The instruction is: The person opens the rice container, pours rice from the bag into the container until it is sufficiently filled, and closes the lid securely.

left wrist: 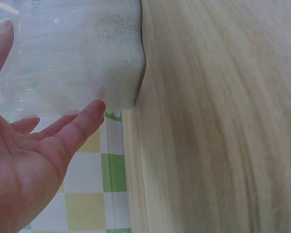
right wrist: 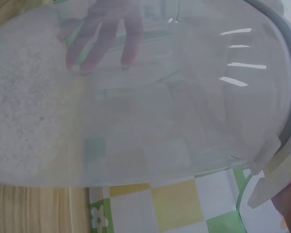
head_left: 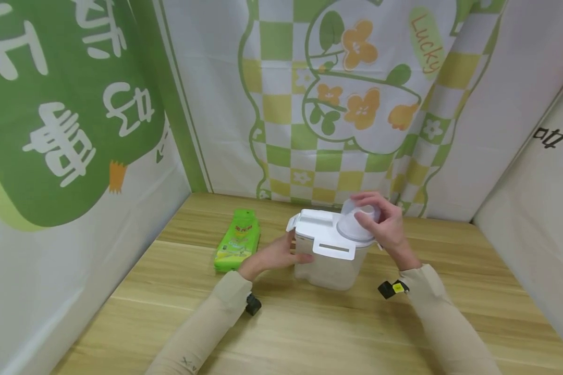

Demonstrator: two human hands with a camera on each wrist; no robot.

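Observation:
A translucent storage container [head_left: 330, 273] with a white lid [head_left: 315, 224] stands upright on the table. Pale, grainy contents [right wrist: 34, 107] fill its lower part in the right wrist view. My left hand [head_left: 279, 254] holds the container at its left end, thumb on the front wall and fingers reaching round behind. In the left wrist view, the left fingers [left wrist: 82, 124] lie along the clear wall. On top, my right hand [head_left: 384, 221] grips a clear cup-shaped cap [head_left: 352, 229] over the round opening at the lid's right side.
A green packet [head_left: 238, 242] with red lettering lies on the wooden table [head_left: 309, 333], left of the container. A checked, flower-printed cloth [head_left: 281, 120] hangs right behind the table. White cloth walls [head_left: 535, 208] close in the sides.

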